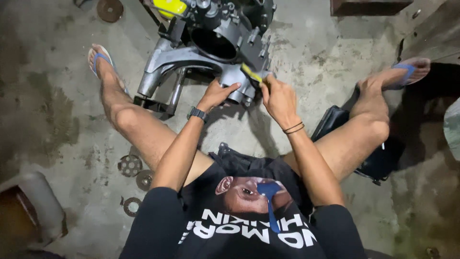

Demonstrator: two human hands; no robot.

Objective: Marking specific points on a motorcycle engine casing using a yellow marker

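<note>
A large dark grey metal engine casing (211,52) with a round opening lies on the concrete floor between my spread legs. My left hand (216,94) presses on its near lower edge, fingers spread over the metal. My right hand (278,98) is closed around a yellow-handled tool (252,73) whose tip touches the casing's right side. A dark watch is on my left wrist, thin bands on my right.
Round metal discs (130,165) lie on the floor by my left thigh, another rusty disc (109,9) at the far left. A yellow object (168,6) sits behind the casing. A black low seat (378,160) is under my right leg. A worn stool (28,206) stands at lower left.
</note>
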